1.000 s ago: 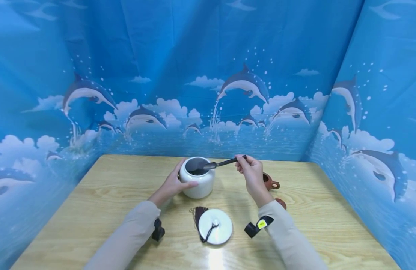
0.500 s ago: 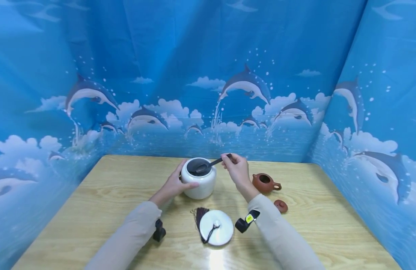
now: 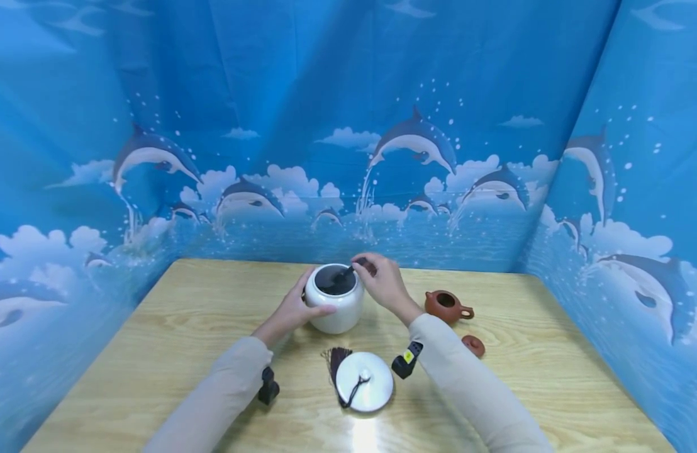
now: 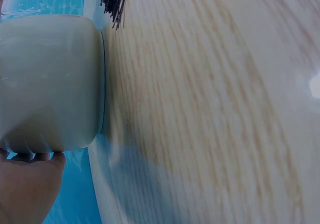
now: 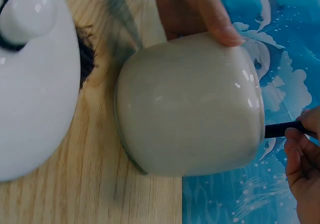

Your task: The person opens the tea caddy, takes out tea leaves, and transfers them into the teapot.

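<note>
A white ceramic jar (image 3: 340, 314) stands without its lid on the wooden table, its inside dark. My left hand (image 3: 293, 309) grips the jar's left side, thumb across the front. At the jar's mouth, my right hand (image 3: 384, 283) pinches the black handle of a spoon (image 5: 280, 130) between thumb and fingers. The spoon's bowl is down inside the jar, barely visible against the dark interior. In the left wrist view, the jar's wall (image 4: 50, 83) fills the left side, with part of the left hand (image 4: 27, 189) below it.
The white lid (image 3: 373, 387), with a knob and dark tassel (image 3: 338, 358), lies in front of the jar. To the right sit a small reddish-brown clay teapot (image 3: 443, 308) without its lid and the teapot lid (image 3: 473, 345). A dolphin-print curtain (image 3: 303, 157) surrounds the table.
My right hand has moved left to the jar, and the spoon has gone from above the rim down into it. The teapot and its lid came into full view. The left hand keeps its grip.
</note>
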A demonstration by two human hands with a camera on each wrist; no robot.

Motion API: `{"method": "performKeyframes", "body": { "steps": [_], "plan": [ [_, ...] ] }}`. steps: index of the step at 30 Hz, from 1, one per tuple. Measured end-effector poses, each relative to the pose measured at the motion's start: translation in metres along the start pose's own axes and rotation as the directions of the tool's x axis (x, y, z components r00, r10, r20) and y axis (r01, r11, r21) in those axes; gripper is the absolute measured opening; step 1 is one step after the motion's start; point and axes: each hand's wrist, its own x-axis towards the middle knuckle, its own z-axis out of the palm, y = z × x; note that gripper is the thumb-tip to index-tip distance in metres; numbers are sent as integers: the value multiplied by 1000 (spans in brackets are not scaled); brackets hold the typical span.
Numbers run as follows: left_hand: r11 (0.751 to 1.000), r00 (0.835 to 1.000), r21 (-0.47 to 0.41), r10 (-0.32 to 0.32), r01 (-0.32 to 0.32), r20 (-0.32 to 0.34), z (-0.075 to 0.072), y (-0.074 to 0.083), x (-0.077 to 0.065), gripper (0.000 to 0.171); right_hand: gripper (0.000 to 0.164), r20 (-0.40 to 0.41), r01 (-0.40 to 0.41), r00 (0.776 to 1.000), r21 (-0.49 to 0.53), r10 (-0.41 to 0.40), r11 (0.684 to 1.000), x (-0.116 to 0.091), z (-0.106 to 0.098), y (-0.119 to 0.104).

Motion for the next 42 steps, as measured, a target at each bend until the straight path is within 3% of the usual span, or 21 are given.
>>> {"method": "performKeyframes", "body": {
  "steps": [5,15,28,35,42],
  "plan": [
    [1000,1000,17,-3,3,6,0,-3,1,113,18,68,43,997,-87,-37,995,0,5,3],
    [998,1000,50,-23,23,-7,0,-1,1,116,22,155,-39,987,-34,44,999,-1,7,3],
    [998,999,40,-47,48,-9,1,0,0,117,21,115,-161,981,12,159,987,-5,11,3],
    [999,1000,32,-15,15,-9,1,0,0,114,21,85,-251,966,64,245,966,-4,12,2],
    [999,1000,40,-23,23,-10,1,0,0,113,22,48,-310,951,139,306,941,-4,14,1]
  ]
}}
